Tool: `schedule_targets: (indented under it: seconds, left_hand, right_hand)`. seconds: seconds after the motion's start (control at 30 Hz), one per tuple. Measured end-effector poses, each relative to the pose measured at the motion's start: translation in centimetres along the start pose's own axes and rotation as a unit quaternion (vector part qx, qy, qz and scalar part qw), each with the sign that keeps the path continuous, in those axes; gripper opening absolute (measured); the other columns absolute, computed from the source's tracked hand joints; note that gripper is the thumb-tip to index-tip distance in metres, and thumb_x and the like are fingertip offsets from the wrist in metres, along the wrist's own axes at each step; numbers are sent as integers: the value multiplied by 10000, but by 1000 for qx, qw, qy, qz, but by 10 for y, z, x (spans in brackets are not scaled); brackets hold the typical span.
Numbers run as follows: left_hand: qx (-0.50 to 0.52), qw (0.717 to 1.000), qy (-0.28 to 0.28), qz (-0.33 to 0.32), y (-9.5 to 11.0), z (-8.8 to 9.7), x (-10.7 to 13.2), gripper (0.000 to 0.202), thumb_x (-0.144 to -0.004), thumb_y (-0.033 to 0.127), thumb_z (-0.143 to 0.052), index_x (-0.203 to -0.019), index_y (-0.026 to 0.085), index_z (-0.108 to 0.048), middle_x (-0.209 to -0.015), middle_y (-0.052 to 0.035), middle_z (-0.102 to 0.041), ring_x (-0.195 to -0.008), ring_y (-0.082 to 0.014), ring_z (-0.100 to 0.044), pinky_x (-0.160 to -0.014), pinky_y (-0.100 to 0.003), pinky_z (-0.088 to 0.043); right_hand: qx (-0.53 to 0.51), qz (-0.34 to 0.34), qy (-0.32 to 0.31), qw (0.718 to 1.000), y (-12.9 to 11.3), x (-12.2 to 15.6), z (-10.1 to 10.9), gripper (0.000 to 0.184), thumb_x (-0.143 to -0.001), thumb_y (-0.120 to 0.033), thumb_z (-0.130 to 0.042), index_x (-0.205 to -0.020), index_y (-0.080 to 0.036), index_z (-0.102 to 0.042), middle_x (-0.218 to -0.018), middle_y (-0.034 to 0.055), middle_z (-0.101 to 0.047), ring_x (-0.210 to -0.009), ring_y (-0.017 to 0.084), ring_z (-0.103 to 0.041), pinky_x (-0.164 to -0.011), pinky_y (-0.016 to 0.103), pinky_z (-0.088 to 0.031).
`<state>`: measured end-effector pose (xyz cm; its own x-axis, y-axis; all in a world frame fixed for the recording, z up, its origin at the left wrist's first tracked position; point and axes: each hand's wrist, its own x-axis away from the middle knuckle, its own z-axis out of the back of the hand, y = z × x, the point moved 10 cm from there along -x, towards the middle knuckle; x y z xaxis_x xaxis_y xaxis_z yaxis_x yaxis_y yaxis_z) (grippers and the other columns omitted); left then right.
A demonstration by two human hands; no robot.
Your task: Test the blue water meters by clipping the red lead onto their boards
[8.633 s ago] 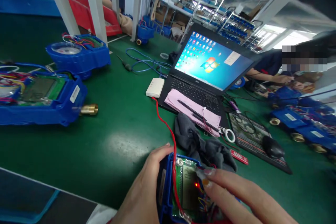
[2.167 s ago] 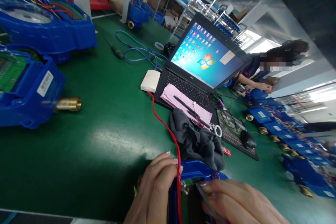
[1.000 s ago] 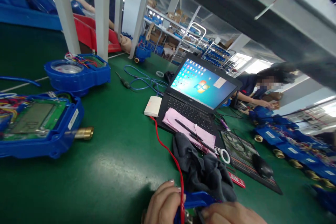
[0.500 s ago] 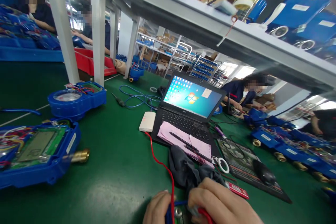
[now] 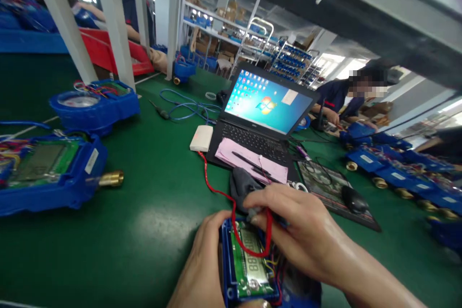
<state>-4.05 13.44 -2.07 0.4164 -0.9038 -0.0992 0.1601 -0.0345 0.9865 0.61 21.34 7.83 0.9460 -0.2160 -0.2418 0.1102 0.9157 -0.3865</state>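
Observation:
A blue water meter [image 5: 249,269] with an open green circuit board and a lit display sits at the near table edge. My left hand [image 5: 202,264] grips its left side. My right hand [image 5: 292,231] hovers over its top and pinches a red cable [image 5: 212,187] that loops across the display. That cable runs back to a small white box [image 5: 201,138] beside the open laptop [image 5: 265,115].
A grey cloth [image 5: 243,185] lies just beyond my hands. Two more open blue meters [image 5: 46,173] [image 5: 94,106] stand at the left. A mouse [image 5: 353,199] on a mat and a row of meters [image 5: 397,173] lie right. A seated person [image 5: 346,101] works behind the laptop.
The view has tipped back down, so the meter's display shows again. My right hand has lifted the red cable's end into a loop over the board.

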Motion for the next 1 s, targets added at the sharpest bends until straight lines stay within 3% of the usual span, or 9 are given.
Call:
schedule_targets:
  seconds: [0.13,0.43,0.53,0.7,1.0]
  left_hand:
    - [31,998,-22,51,1,-4,0,673,-708,290,-643,-1297,199,-329,-1200,-126,-539,-1083,-291,-557,-955,-462,-467]
    - [31,999,-18,42,11,-5,2,641,-693,262,-631,-1272,223,-358,-1179,-83,-549,-1073,-261,-561,-952,-404,-467]
    - [33,999,-19,37,13,-5,1,633,-687,247,-622,-1263,226,-360,-1190,-78,-547,-1082,-259,-559,-904,-379,-501]
    - [22,998,-30,50,10,-7,0,646,-682,209,-617,-1262,248,-338,-1204,-68,-543,-1127,-267,-532,-946,-417,-479]
    - [45,995,-40,80,4,-8,-2,687,-653,220,-628,-1270,215,-326,-1238,-105,-509,-1148,-305,-504,-998,-477,-419]
  right_hand:
    - [-62,-4,-33,998,4,-6,1,259,-847,-45,-439,-1009,-198,-572,-890,-6,-658,-789,98,-601,-708,197,-441]
    - [-38,-15,-69,997,4,-7,3,232,-861,-70,-472,-1011,-201,-590,-791,-38,-664,-666,64,-602,-621,154,-427]
    - [-33,-24,-66,997,7,-7,4,189,-852,-77,-483,-921,-206,-604,-747,-48,-654,-617,55,-580,-587,141,-412]
    - [-31,-51,-68,996,16,-5,3,145,-853,-115,-510,-871,-218,-610,-640,-70,-599,-534,53,-526,-515,151,-368]
    - [-47,-11,-39,998,11,-3,2,154,-860,-97,-495,-895,-211,-592,-719,-55,-624,-593,53,-559,-579,130,-401]
